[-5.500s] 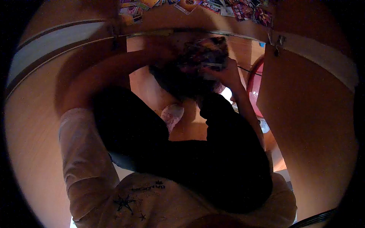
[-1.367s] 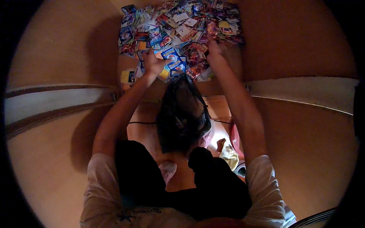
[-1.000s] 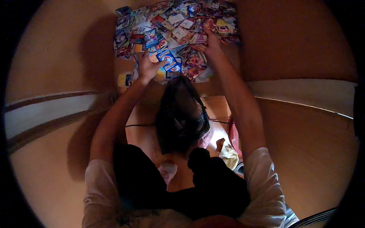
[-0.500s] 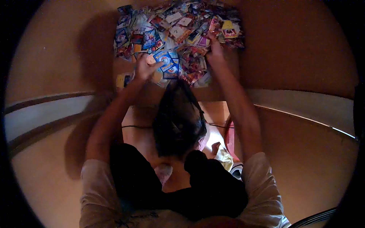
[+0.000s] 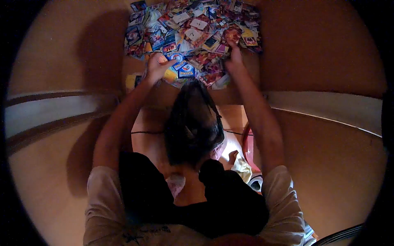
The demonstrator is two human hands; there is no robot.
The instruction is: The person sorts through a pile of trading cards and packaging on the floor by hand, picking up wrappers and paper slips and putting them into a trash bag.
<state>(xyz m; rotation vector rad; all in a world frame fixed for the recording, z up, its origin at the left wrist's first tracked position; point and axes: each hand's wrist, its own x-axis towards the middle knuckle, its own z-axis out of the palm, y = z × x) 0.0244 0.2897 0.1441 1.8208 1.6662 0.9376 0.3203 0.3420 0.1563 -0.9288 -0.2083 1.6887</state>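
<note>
A wide heap of trading cards [image 5: 197, 35] covers the far part of the wooden surface. At the heap's near left, my left hand [image 5: 157, 67] is closed on a few cards, and a blue-backed card [image 5: 176, 60] shows by its thumb. Farther right, my right hand [image 5: 234, 57] has its fingers on a reddish card [image 5: 232, 35] and seems to pinch it. Below the heap, a black plastic bag [image 5: 193, 127] hangs at the near edge, its mouth towards the cards. Another blue-backed card [image 5: 186, 71] lies just above the bag.
A yellow card [image 5: 131, 82] lies apart at the left. Large wooden panels [image 5: 324, 57] flank the surface. Below are a red round object [image 5: 251, 149], a yellowish cloth [image 5: 241, 167], a dark cable [image 5: 147, 132] and my foot [image 5: 176, 184].
Earlier both hands were low around the dark bag; now they are up at the cards. Over the last second, the right hand has shifted slightly, and a reddish card now shows at its fingertips.
</note>
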